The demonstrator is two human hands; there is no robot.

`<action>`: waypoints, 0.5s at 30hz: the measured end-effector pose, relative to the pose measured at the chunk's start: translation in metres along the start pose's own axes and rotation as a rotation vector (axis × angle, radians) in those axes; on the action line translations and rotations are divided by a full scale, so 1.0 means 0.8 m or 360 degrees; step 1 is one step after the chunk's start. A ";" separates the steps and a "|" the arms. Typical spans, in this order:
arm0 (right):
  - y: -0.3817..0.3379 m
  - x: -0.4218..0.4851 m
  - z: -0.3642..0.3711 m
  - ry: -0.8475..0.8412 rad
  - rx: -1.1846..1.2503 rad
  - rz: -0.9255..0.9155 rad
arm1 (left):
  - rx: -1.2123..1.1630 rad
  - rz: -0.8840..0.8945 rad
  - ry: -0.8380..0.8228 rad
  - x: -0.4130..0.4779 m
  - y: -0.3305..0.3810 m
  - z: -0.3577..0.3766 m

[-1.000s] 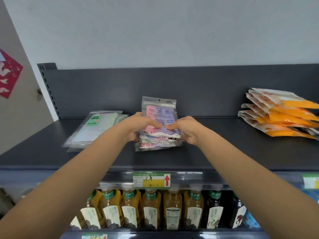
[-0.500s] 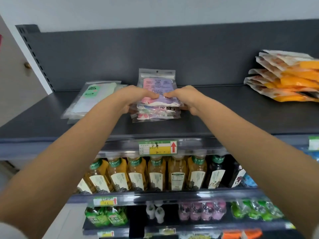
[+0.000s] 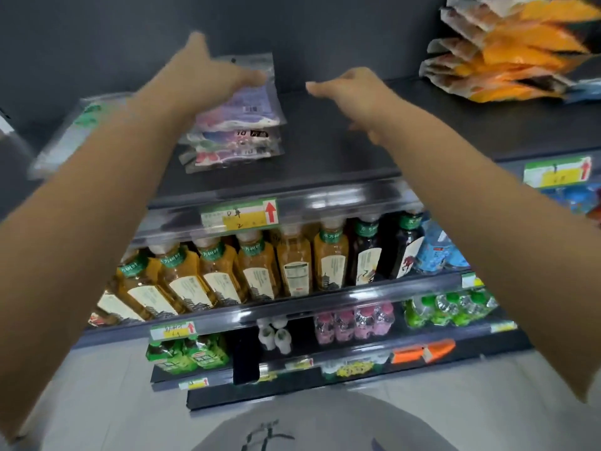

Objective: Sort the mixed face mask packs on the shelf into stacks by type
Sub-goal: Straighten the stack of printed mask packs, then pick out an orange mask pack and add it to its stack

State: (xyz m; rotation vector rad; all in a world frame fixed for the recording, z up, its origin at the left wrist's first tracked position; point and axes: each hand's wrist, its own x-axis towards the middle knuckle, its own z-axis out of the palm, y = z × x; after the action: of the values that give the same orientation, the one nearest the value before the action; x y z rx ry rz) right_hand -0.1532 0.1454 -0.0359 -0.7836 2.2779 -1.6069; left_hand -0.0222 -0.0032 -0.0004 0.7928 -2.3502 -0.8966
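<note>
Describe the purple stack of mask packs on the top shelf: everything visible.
The purple stack is a few flat, glossy clear-plastic packs printed purple, pink and white, piled slightly askew on the dark top shelf. The top pack tilts up at its clear header end. The left hand lies over it, fingers straight; blur hides any contact. The right hand is apart.

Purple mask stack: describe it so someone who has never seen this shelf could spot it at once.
Look at the dark top shelf above the drink bottles. On it, green-labelled clear packs lie at the left, orange packs at the right, and the purple stack between them. It alone shows purple and pink print.
</note>
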 end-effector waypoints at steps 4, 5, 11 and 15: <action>0.015 0.002 -0.048 0.0086 -0.0181 -0.0016 | -0.0011 0.0018 -0.0097 0.003 0.039 0.044; 0.019 0.002 -0.061 0.0105 -0.0232 -0.0012 | -0.0003 0.0043 -0.0120 0.005 0.049 0.057; 0.046 0.006 -0.137 0.0182 -0.0521 0.0001 | 0.0227 0.0154 -0.0245 0.004 0.092 0.138; 0.053 0.001 -0.168 0.0245 -0.0718 0.0034 | 0.0410 0.0211 -0.0328 -0.001 0.112 0.171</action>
State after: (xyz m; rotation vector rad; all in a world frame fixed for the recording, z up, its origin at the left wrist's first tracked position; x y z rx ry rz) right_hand -0.2316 0.2625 -0.0265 -0.7458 2.7981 -1.1896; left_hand -0.1372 0.1100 -0.0268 0.6575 -2.7028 -0.6551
